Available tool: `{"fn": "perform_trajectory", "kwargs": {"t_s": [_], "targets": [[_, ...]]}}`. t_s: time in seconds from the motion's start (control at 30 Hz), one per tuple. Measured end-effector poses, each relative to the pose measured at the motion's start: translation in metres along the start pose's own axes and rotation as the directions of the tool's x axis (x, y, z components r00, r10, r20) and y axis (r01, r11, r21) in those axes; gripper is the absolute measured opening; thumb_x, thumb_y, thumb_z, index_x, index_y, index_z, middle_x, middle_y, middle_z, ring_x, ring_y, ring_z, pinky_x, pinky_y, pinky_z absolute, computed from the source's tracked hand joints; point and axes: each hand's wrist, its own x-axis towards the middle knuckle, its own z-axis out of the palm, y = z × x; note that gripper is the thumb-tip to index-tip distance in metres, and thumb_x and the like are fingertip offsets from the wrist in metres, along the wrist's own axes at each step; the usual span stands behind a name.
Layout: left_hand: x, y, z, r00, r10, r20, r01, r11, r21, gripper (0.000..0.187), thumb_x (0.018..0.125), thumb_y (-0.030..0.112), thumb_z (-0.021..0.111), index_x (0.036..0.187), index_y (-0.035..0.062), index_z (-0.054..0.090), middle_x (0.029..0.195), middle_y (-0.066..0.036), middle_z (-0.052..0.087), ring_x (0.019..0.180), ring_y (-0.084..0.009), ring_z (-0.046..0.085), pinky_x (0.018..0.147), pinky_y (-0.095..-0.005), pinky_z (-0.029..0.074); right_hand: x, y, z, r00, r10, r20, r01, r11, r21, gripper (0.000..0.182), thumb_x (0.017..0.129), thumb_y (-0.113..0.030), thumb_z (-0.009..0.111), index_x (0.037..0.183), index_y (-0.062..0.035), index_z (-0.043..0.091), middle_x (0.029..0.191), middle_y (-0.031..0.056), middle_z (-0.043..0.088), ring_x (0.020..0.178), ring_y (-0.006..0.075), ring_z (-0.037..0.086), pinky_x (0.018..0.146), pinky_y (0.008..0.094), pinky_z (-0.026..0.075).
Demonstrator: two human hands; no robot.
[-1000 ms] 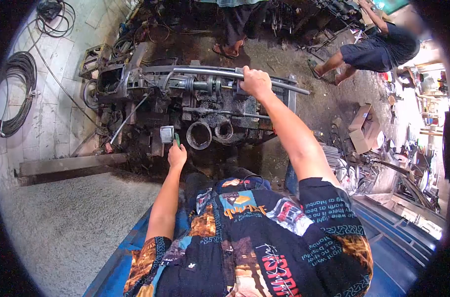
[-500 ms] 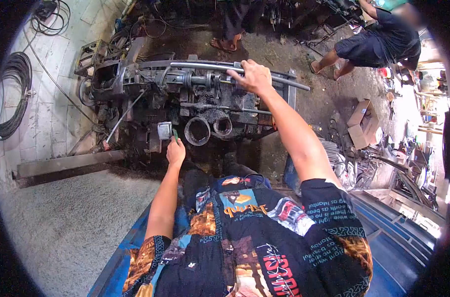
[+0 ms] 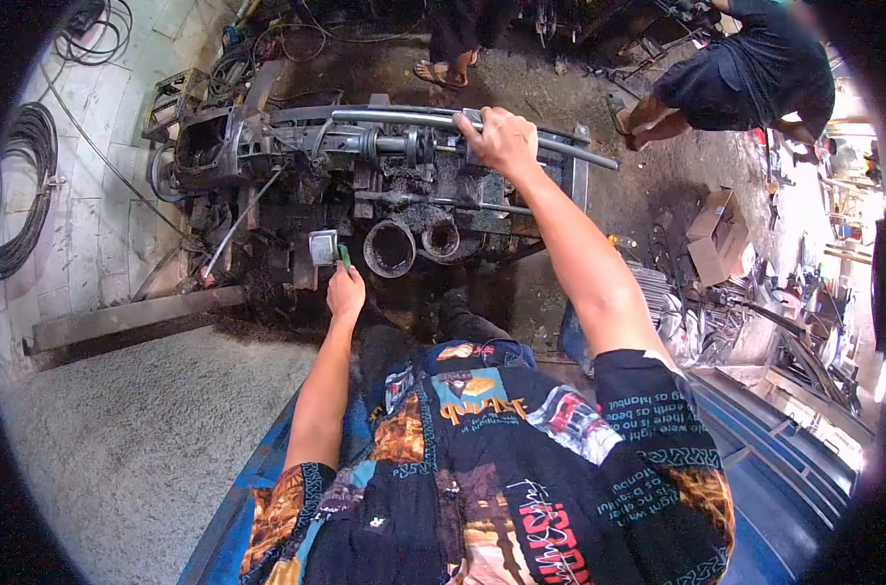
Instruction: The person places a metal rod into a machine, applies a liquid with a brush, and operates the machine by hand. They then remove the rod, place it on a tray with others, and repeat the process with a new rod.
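Observation:
My right hand (image 3: 506, 142) is closed over a long grey metal rod (image 3: 584, 154) that lies across the top of a dark, greasy metal machine (image 3: 311, 146). The underside of that grip is hidden. Lower and to the left, my left hand (image 3: 346, 292) is wrapped round the green handle of a tool with a square silvery head (image 3: 322, 248); its exact kind does not show. Just right of that head are a wide round metal opening (image 3: 389, 251) and a smaller one (image 3: 441, 240), both at the machine's near side.
A coiled black cable (image 3: 29, 185) hangs on the left wall. A metal beam (image 3: 136, 320) lies at left. Another person (image 3: 745, 78) bends at upper right, and a sandalled foot (image 3: 441, 76) stands beyond the machine. An open cardboard box (image 3: 716, 239) sits right, near piled metal parts.
The rod and my right hand have shifted slightly upward in view. My left hand still holds the green-handled tool in nearly the same spot. The person at upper right has changed posture.

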Motion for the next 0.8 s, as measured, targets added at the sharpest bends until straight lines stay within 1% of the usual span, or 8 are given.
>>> {"fn": "perform_trajectory", "kwargs": {"t_s": [0.3,0.4,0.5,0.6,0.67,0.7,0.77,0.8], "targets": [[-0.001,0.001,0.002,0.999,-0.036,0.018,0.036,0.999,0.009,0.044,0.096,0.029,0.043,0.127,0.0000,0.054,0.102,-0.026,0.066,0.096,-0.0435,0.063,0.084,-0.0526,0.049,0.001,0.000,0.006,0.997,-0.046,-0.066,0.045,0.999,-0.023,0.071,0.089,-0.067,0.042,0.077,-0.0019,0.067,0.083,0.0201,0.068,0.074,0.0354,0.068,0.069,0.0458,0.054],[0.000,-0.004,0.007,0.999,0.024,-0.031,-0.023,0.999,0.039,0.044,0.096,0.029,0.042,0.128,0.0009,0.053,0.102,-0.025,0.066,0.096,-0.0434,0.063,0.084,-0.0524,0.049,0.002,-0.001,0.006,0.998,-0.039,-0.056,0.037,0.999,-0.033,0.070,0.089,-0.066,0.042,0.076,-0.0020,0.067,0.082,0.0202,0.068,0.074,0.0358,0.068,0.069,0.0457,0.054],[0.000,-0.004,0.008,0.999,-0.034,-0.001,0.034,0.999,0.015,0.041,0.096,0.028,0.042,0.126,0.0014,0.054,0.101,-0.025,0.066,0.095,-0.0436,0.063,0.083,-0.0531,0.049,0.001,0.000,0.007,0.995,-0.033,-0.091,0.033,0.999,-0.005,0.069,0.089,-0.065,0.043,0.077,-0.0021,0.067,0.082,0.0201,0.068,0.075,0.0361,0.068,0.070,0.0458,0.053],[-0.003,-0.008,0.012,0.998,-0.055,0.021,0.055,0.998,0.020,0.039,0.096,0.026,0.042,0.123,0.0012,0.055,0.101,-0.025,0.066,0.094,-0.0437,0.063,0.083,-0.0534,0.049,0.001,0.001,0.006,0.998,-0.030,-0.063,0.030,1.000,-0.005,0.068,0.089,-0.065,0.043,0.078,-0.0021,0.067,0.083,0.0197,0.068,0.076,0.0364,0.068,0.071,0.0460,0.053],[-0.008,-0.013,0.016,0.992,-0.103,0.069,0.102,0.994,0.026,0.036,0.095,0.027,0.044,0.115,0.0006,0.058,0.100,-0.026,0.066,0.092,-0.0454,0.062,0.082,-0.0541,0.049,0.002,0.000,0.006,0.998,-0.024,-0.051,0.024,1.000,-0.006,0.069,0.089,-0.065,0.043,0.079,-0.0020,0.067,0.084,0.0196,0.068,0.077,0.0363,0.068,0.071,0.0461,0.053],[-0.009,-0.016,0.019,0.992,-0.101,0.075,0.100,0.995,0.029,0.036,0.095,0.027,0.044,0.115,0.0006,0.058,0.100,-0.026,0.066,0.092,-0.0454,0.062,0.082,-0.0541,0.049,0.002,-0.001,0.006,0.999,-0.017,-0.043,0.017,1.000,-0.006,0.069,0.089,-0.066,0.042,0.080,-0.0019,0.067,0.085,0.0195,0.068,0.078,0.0362,0.068,0.072,0.0461,0.053],[-0.007,-0.024,0.025,0.967,-0.206,0.150,0.215,0.976,-0.041,0.033,0.094,0.025,0.048,0.112,0.0003,0.061,0.100,-0.027,0.066,0.094,-0.0462,0.062,0.083,-0.0530,0.049,0.003,-0.003,0.007,0.999,-0.016,-0.032,0.016,1.000,-0.016,0.069,0.089,-0.065,0.042,0.081,-0.0021,0.068,0.086,0.0195,0.068,0.079,0.0360,0.068,0.072,0.0462,0.053],[-0.001,-0.038,0.038,0.966,-0.206,0.159,0.214,0.976,-0.039,0.033,0.094,0.025,0.048,0.112,0.0003,0.061,0.100,-0.027,0.066,0.094,-0.0462,0.062,0.083,-0.0530,0.049,0.003,-0.003,0.007,0.999,-0.020,-0.025,0.020,1.000,-0.025,0.069,0.089,-0.065,0.043,0.082,-0.0023,0.068,0.087,0.0195,0.068,0.080,0.0358,0.068,0.072,0.0462,0.053]]}}
